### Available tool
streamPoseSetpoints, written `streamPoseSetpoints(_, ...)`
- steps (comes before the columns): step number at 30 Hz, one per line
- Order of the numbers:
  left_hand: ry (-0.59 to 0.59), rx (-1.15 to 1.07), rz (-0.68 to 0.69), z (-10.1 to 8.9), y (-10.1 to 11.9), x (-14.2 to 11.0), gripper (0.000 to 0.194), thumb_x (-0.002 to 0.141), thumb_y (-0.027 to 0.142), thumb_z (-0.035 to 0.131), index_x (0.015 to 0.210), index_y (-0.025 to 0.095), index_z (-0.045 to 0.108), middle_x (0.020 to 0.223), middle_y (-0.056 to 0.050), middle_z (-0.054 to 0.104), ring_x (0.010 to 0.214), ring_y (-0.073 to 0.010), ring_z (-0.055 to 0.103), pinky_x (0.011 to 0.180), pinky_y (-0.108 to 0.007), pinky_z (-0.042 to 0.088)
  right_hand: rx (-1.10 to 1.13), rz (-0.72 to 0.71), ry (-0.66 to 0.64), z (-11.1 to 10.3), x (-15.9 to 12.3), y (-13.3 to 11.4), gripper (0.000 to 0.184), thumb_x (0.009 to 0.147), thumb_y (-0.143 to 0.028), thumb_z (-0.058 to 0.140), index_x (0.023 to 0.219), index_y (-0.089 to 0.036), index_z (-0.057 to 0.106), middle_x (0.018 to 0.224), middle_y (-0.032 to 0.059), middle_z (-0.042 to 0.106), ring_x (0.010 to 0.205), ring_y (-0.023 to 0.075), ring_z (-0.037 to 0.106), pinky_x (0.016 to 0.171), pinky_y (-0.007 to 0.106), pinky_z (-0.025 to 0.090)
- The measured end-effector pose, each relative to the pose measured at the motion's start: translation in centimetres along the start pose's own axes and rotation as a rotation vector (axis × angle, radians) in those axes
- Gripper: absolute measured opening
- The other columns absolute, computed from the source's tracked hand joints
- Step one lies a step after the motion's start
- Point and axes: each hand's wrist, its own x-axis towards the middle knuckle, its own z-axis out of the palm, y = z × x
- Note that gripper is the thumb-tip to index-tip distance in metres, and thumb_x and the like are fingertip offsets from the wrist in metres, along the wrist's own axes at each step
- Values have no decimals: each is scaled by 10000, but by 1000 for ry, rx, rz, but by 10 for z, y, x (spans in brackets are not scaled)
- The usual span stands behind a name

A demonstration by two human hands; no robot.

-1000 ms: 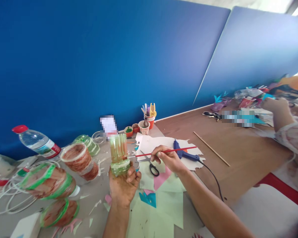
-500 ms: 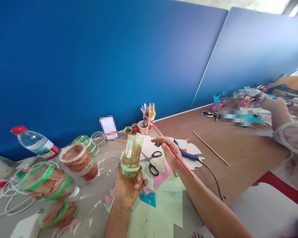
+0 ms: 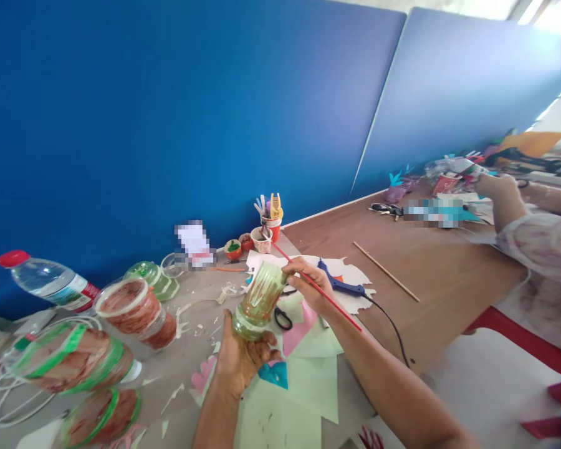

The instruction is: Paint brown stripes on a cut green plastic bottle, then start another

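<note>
My left hand (image 3: 243,358) cups the lower end of a ribbed, see-through greenish cup (image 3: 260,302) with reddish-brown streaks, its fingers curled around it. The cup leans to the right. In my right hand (image 3: 311,284) is a long, thin paintbrush (image 3: 339,310) with a red handle, slanting up and left. Fingertips of that hand meet the cup's upper rim. The brush's far end is near the paper cup (image 3: 262,241) at the back. Under the hands lie black-handled scissors (image 3: 283,319), partly covered by the cup, and pale green paper (image 3: 290,408).
Brown-smeared containers (image 3: 135,312) and a red-capped bottle (image 3: 58,284) stand at left. A blue glue gun (image 3: 343,285) lies on white paper, its cord trailing right. Beyond it are a wooden stick (image 3: 386,272) and another person's hand (image 3: 500,190). A blue partition (image 3: 168,125) rises behind.
The cup has tipped from nearly upright to leaning right. My right hand has come left to its rim, still with the paintbrush. The whole view has shifted slightly.
</note>
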Motion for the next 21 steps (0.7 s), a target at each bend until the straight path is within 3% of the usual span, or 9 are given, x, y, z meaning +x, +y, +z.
streamPoseSetpoints(3,77,-3,120,-4,-2,5,718,876,676,188,964,124,639,749,-106,693,464,-181,587,612,-412,527,6,72,52,3,1,2,69,787,-247,640,820,-225,697,753,17,623,706,157,555,663,288,447)
streamPoseSetpoints(7,109,12,328,-11,-9,15,465,771,554,615,1057,188,599,843,-55,687,586,-173,637,597,-345,532,39,162,114,6,2,8,57,760,-246,649,792,-211,680,730,12,641,687,153,560,644,274,446)
streamPoseSetpoints(12,189,165,513,-9,-14,17,567,606,282,820,1118,241,579,1045,-71,671,775,-170,647,647,-288,534,61,198,118,6,1,12,68,759,-261,653,795,-207,674,725,10,647,687,155,566,648,276,443)
streamPoseSetpoints(14,184,201,511,-8,-13,16,521,599,259,826,1064,223,594,995,-64,681,764,-169,646,658,-296,538,40,170,112,5,2,10,104,776,-273,648,853,-214,684,808,26,672,771,174,586,717,298,451)
streamPoseSetpoints(17,164,107,479,-11,-10,17,427,615,358,814,943,183,604,813,-34,691,623,-154,630,630,-320,537,106,79,191,2,4,4,222,805,-341,631,994,-234,672,953,49,680,925,204,587,832,339,437)
streamPoseSetpoints(19,207,26,494,-14,-7,19,421,606,426,806,874,171,604,694,-11,671,550,-148,609,597,-317,526,266,70,236,1,6,-1,304,827,-436,584,1039,-230,654,873,57,671,841,203,592,761,341,451)
streamPoseSetpoints(21,269,-25,534,-16,-5,20,415,601,443,802,844,173,602,630,6,649,529,-146,599,578,-302,512,418,134,183,2,6,-6,403,838,-538,515,1040,-217,653,746,56,639,686,189,564,625,324,439)
